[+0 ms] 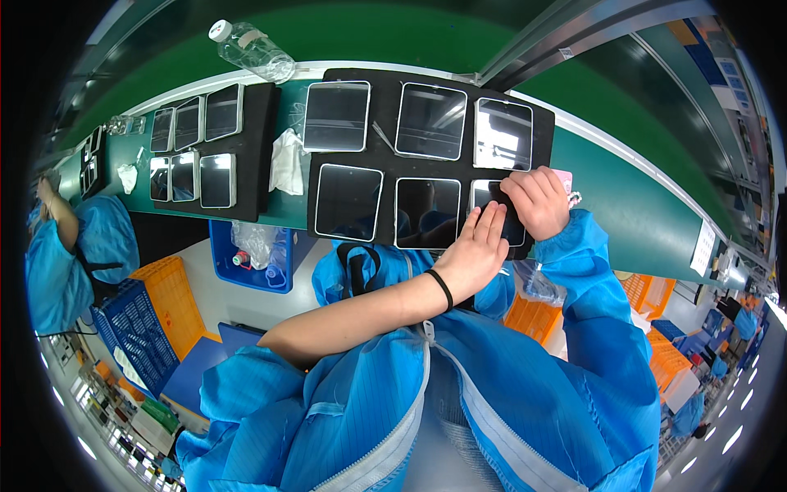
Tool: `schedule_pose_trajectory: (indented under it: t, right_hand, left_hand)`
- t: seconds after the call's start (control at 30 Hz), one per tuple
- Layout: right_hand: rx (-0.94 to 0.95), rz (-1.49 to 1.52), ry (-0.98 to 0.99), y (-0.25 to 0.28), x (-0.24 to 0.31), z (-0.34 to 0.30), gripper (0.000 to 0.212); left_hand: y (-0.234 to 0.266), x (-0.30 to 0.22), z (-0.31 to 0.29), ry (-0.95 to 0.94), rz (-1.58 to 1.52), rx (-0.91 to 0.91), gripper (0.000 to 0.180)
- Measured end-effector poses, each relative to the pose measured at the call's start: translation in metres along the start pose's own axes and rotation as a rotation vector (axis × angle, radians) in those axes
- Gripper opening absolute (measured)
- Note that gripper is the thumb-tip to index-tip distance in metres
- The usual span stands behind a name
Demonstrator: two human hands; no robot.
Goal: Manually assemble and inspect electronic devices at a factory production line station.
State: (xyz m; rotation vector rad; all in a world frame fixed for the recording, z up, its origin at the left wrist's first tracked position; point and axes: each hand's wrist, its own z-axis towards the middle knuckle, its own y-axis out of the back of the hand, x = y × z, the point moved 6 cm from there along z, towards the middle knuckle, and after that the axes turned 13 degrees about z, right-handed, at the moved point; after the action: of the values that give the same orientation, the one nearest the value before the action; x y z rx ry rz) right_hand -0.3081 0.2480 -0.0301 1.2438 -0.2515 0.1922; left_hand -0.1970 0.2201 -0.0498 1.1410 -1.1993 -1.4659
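Note:
A flat black-screened tablet (486, 192) with a pale rim lies under both my hands, in the front right place of a black mat (385, 174). My left hand (474, 259) reaches across with its fingers stretched out flat over the tablet's screen. At the tablet's right side, my right hand (538, 203) has its fingers curled and pressed together over the far corner; whatever they hold is hidden. Several more tablets lie in two rows on the mat, among them one beside my left hand (426, 211) and one with a bright reflection (503, 134).
A clear bottle (252, 51) lies beyond the mat. Left of it, a second black mat (261, 156) carries several tablets, and a white cloth (287, 161) lies between the mats. Below the green table (631, 217) are a blue bin (252, 277) and orange crates. Another person's sleeve (106, 238) shows far left.

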Motion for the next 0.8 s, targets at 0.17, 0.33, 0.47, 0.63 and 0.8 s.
schedule_pose_trajectory:
  t: [0.17, 0.33, 0.47, 0.63, 0.8]
  right_hand:
    - [0.027, 0.03, -0.017, -0.001, 0.0, -0.006, 0.028]
    - [0.018, 0.063, -0.035, 0.001, 0.002, -0.012, 0.027]
    - [0.005, 0.075, -0.066, 0.005, 0.007, -0.02, 0.023]
    - [-0.027, 0.102, -0.164, 0.01, 0.023, -0.033, 0.019]
    - [0.145, 0.22, -0.249, 0.011, 0.047, -0.051, 0.011]
  left_hand:
    - [0.0, 0.0, 0.0, -0.003, -0.006, 0.003, 0.019]
    - [-0.001, -0.001, 0.0, 0.002, 0.009, 0.029, 0.018]
    - [0.006, 0.005, -0.004, 0.007, 0.007, -0.051, 0.019]
    - [0.018, 0.011, -0.026, -0.051, -0.387, 0.02, 0.022]
    - [0.042, 0.042, -0.033, 0.172, -0.716, -0.247, 0.017]
